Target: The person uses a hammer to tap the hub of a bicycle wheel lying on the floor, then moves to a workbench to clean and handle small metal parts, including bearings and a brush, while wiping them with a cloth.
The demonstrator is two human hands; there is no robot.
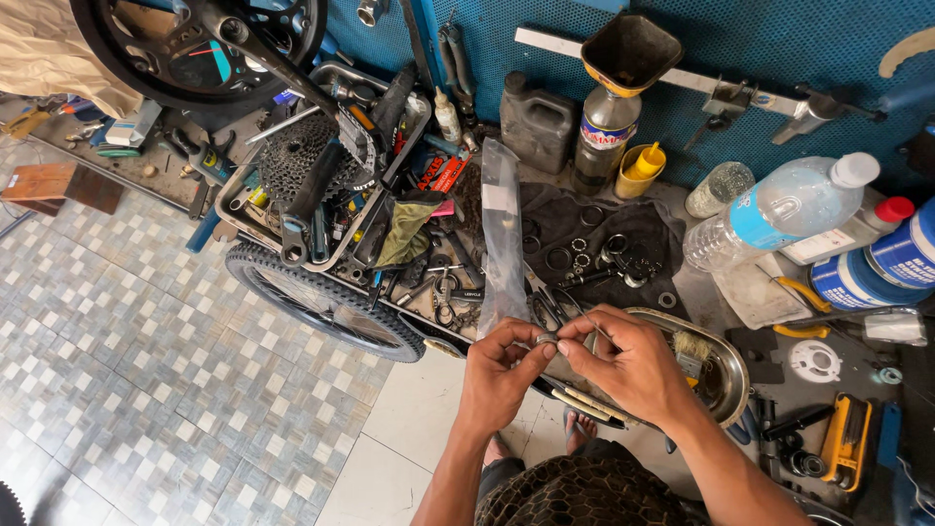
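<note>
Pinching a small metal ring (545,338) between both sets of fingertips, the left hand (502,375) and right hand (628,362) are hovering beside the workbench's (701,292) front edge, over an oval metal tray (732,362)

Open tiled floor (146,370) lies left; bicycle wheel (321,302), tool tray (321,175) and bottles (779,209) crowd ahead.
</note>
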